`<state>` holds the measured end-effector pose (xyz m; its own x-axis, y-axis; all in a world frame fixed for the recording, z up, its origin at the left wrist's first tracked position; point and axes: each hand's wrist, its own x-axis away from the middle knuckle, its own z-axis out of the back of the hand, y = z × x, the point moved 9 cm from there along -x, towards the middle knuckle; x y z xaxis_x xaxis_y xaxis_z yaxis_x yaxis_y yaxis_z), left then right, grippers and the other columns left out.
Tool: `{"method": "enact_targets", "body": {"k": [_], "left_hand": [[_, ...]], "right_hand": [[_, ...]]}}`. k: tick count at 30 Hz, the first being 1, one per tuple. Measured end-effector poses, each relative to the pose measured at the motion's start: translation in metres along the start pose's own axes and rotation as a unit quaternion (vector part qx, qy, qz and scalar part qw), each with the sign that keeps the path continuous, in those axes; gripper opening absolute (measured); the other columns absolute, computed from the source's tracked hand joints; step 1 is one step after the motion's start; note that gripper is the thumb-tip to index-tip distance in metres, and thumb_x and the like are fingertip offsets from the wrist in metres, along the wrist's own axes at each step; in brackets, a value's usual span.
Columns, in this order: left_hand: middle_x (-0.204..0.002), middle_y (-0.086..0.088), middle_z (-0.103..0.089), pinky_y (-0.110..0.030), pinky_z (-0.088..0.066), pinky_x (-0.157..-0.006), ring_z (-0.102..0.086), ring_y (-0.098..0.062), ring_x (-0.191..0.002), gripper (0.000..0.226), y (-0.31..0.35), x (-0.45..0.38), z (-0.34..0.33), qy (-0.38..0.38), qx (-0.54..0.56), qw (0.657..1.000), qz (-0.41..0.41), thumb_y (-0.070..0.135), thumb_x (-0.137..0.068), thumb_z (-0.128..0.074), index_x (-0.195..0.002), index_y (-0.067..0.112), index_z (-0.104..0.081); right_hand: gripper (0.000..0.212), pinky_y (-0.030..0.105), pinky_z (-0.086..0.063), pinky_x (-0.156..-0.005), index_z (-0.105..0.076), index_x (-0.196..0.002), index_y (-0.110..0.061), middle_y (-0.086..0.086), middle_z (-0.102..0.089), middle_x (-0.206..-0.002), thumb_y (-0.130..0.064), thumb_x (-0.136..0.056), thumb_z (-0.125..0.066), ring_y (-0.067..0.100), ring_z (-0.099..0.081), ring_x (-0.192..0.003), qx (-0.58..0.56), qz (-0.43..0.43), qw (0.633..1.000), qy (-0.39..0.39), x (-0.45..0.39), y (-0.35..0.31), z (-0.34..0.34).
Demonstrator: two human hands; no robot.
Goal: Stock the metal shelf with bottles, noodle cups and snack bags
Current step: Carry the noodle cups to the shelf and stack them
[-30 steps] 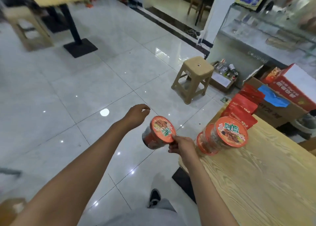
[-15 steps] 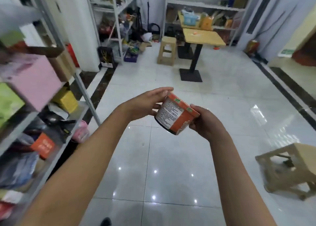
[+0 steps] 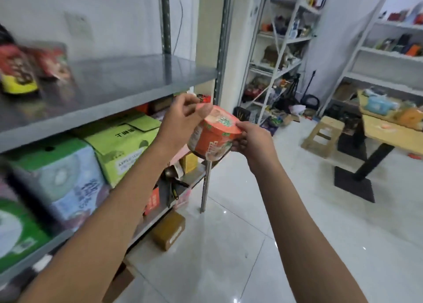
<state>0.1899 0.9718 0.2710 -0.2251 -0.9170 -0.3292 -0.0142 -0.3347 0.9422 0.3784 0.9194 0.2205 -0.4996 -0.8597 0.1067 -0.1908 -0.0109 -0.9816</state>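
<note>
Nearest the camera, two bare forearms reach out and meet on a round orange noodle cup with a printed paper lid (image 3: 214, 135), held in mid-air just off the front right corner of the grey metal shelf board (image 3: 128, 78). The right hand (image 3: 253, 140) grasps the cup's far side, thumb on the lid rim and fingers curled under the wall; the left hand (image 3: 180, 121) has its fingers bent over the near top edge, pinching the rim, so both hands hold the one cup. The cup is tilted, its lid leaning toward the right hand, and it sits level with or slightly below the board's front edge, apart from it. To place it well, it seems wise to right the cup first, lift it above the edge, then slide it in base-down onto the bare stretch of metal rather than dropping it at the lip, where it could tip off. Farther back on the board, at the left, blurred red and yellow snack bags (image 3: 27, 69) already stand; setting the cup well apart from them leaves room for rows. Below are green and blue cardboard boxes (image 3: 91, 156).
</note>
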Motion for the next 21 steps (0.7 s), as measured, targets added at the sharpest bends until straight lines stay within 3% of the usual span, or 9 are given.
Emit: {"method": "enact_targets", "body": {"k": [3,6,8,10,11,13,17,21], "left_hand": [[-0.129,-0.001,-0.059,-0.028,-0.058,-0.085,-0.061,-0.01,-0.109,0.043,0.007,-0.017,0.041,-0.015,-0.023,0.999,-0.022,0.043,-0.078,-0.076,-0.116,0.028,-0.062],[-0.157,-0.002,-0.028,-0.003,-0.04,-0.083,-0.034,-0.006,-0.127,0.046,0.01,-0.031,0.099,0.075,-0.129,0.987,-0.065,0.041,-0.078,-0.077,-0.121,0.037,-0.063],[-0.154,-0.002,-0.034,-0.007,-0.04,-0.094,-0.035,-0.003,-0.131,0.051,0.013,-0.038,0.133,0.119,-0.159,0.975,-0.095,0.044,-0.076,-0.077,-0.124,0.032,-0.064],[-0.14,-0.001,-0.052,-0.03,-0.05,-0.1,-0.051,-0.009,-0.126,0.059,0.013,-0.043,0.157,0.132,-0.144,0.975,-0.106,0.053,-0.072,-0.075,-0.124,0.028,-0.065],[-0.133,0.0,-0.058,-0.035,-0.052,-0.098,-0.056,-0.009,-0.12,0.061,0.014,-0.047,0.17,0.144,-0.148,0.973,-0.101,0.052,-0.072,-0.075,-0.125,0.025,-0.065],[-0.122,0.007,-0.063,-0.032,-0.054,-0.094,-0.06,-0.001,-0.11,0.056,0.016,-0.057,0.194,0.176,-0.165,0.967,-0.085,0.04,-0.075,-0.078,-0.125,0.021,-0.065],[-0.11,0.014,-0.063,-0.008,-0.049,-0.08,-0.055,0.02,-0.093,0.039,0.02,-0.076,0.228,0.221,-0.186,0.954,-0.084,0.026,-0.078,-0.079,-0.115,0.021,-0.066],[-0.112,0.008,-0.066,-0.027,-0.055,-0.085,-0.063,-0.012,-0.108,0.03,0.018,-0.098,0.263,0.277,-0.162,0.942,-0.095,0.024,-0.077,-0.08,-0.102,0.027,-0.064]], "right_hand": [[0.016,0.027,-0.047,-0.044,-0.062,-0.079,-0.002,0.002,-0.053,-0.042,-0.012,-0.091,-0.061,0.015,-0.05,-0.036,0.0,0.039,0.999,-0.026,-0.016,-0.023,-0.074],[0.014,0.024,-0.046,-0.041,-0.062,-0.081,-0.005,0.005,-0.058,-0.052,-0.011,-0.093,-0.059,0.014,-0.052,-0.038,0.002,0.095,0.994,-0.046,-0.027,-0.042,-0.135],[0.012,0.025,-0.046,-0.042,-0.064,-0.085,-0.005,0.007,-0.061,-0.059,-0.011,-0.094,-0.059,0.013,-0.054,-0.041,-0.011,0.113,0.991,-0.071,-0.033,-0.046,-0.173],[0.011,0.025,-0.047,-0.041,-0.064,-0.089,-0.004,0.007,-0.061,-0.061,-0.012,-0.094,-0.06,0.014,-0.054,-0.042,-0.022,0.108,0.989,-0.094,-0.037,-0.044,-0.204],[0.01,0.026,-0.048,-0.04,-0.064,-0.093,-0.004,0.007,-0.062,-0.059,-0.013,-0.094,-0.06,0.014,-0.055,-0.043,-0.022,0.102,0.989,-0.109,-0.04,-0.044,-0.221],[0.013,0.025,-0.049,-0.041,-0.063,-0.098,-0.002,0.004,-0.062,-0.056,-0.013,-0.094,-0.06,0.015,-0.056,-0.043,-0.03,0.096,0.986,-0.136,-0.048,-0.043,-0.25],[0.015,0.026,-0.053,-0.046,-0.063,-0.099,-0.001,0.007,-0.063,-0.06,-0.015,-0.096,-0.059,0.015,-0.056,-0.047,-0.045,0.11,0.971,-0.206,-0.066,-0.045,-0.305],[0.028,0.03,-0.051,-0.046,-0.061,-0.088,-0.003,0.007,-0.052,-0.054,-0.023,-0.103,-0.047,0.02,-0.053,-0.047,-0.083,0.114,0.958,-0.252,-0.09,-0.049,-0.355]]}}
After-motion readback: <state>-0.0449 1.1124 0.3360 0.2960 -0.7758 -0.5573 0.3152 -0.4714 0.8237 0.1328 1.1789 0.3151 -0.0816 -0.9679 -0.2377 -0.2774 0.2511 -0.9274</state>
